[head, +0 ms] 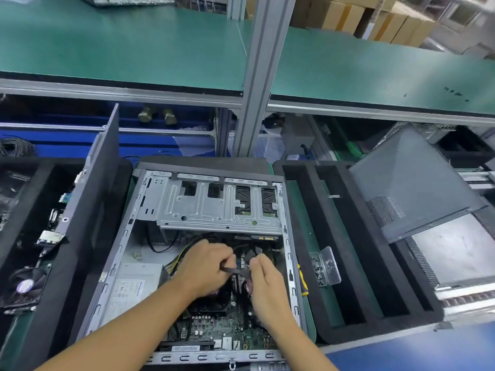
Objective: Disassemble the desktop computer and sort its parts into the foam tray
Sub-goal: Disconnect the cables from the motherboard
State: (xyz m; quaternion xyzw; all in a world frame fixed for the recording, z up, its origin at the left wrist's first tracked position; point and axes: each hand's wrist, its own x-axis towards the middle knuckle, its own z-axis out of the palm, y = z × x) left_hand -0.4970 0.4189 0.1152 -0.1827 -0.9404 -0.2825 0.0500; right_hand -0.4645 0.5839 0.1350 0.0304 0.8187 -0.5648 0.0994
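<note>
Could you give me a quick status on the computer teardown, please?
Left hand, right hand both pinching black cable inside open case. Motherboard, power supply not yet out. Drive cage close above the hands.

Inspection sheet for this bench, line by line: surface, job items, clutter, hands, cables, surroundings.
Surface: green mat under the trays and the case.
Job's things: open computer case with drive cage, power supply and motherboard inside; foam tray to its right; second foam tray to its left, holding a fan.
Clutter: clear screw box on the right tray; yellow-handled tool beside the case.
Hands: left hand and right hand both pinch a black cable above the motherboard.
Cables: yellow and black wires beside the power supply.
Surroundings: green shelf above; cardboard boxes behind; grey side panel at right.
</note>
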